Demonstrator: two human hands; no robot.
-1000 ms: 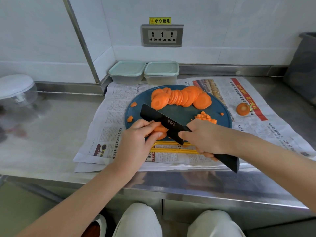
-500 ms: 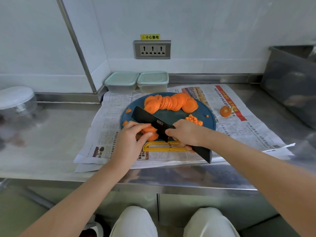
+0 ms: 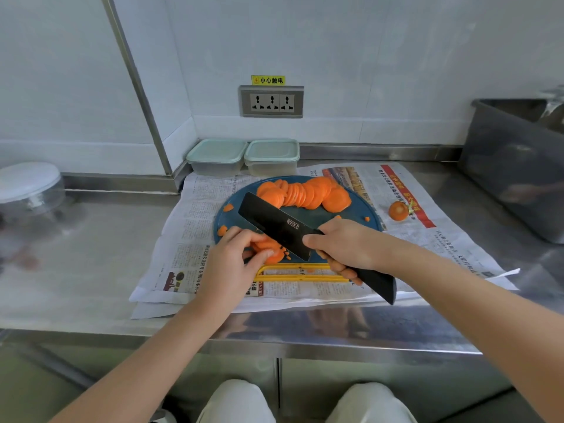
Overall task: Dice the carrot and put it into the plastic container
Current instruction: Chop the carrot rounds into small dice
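- Gripping the black knife (image 3: pixel 274 225) by its handle, the right hand (image 3: pixel 345 245) sits just right of centre frame. Its fingers are wrapped fully round the handle, and the thumb lies forward against the base of the blade.
- Blade: broad and black, running from the right hand toward the upper left, flat side facing up. Its lower edge is just beside the stack of slices (image 3: pixel 270 250); I cannot tell whether it touches them.
- Left hand (image 3: pixel 232 264): centre frame, fingers bent and closed in. Fingertips and thumb pinch the small stack of slices and steady it on the near edge of the cutting board (image 3: pixel 360 213).
- A few tiny orange bits lie right beside the stack.
- Row of carrot slices (image 3: pixel 305 195): overlapping rounds across the far side of the round blue board, clear of both hands.
- Two loose pieces (image 3: pixel 228 207) lie at the board's left rim.
- Carrot end (image 3: pixel 398 210): off the board, right of it, on the newspaper (image 3: pixel 189 239).
- Plastic containers (image 3: pixel 217 157): two, side by side with pale green lids on, against the wall above the board and well apart from the hands.
- The yellow handle (image 3: pixel 300 277) of the board points toward the lower frame, between the two wrists.
- Newspaper lies on a steel counter (image 3: pixel 91 254).
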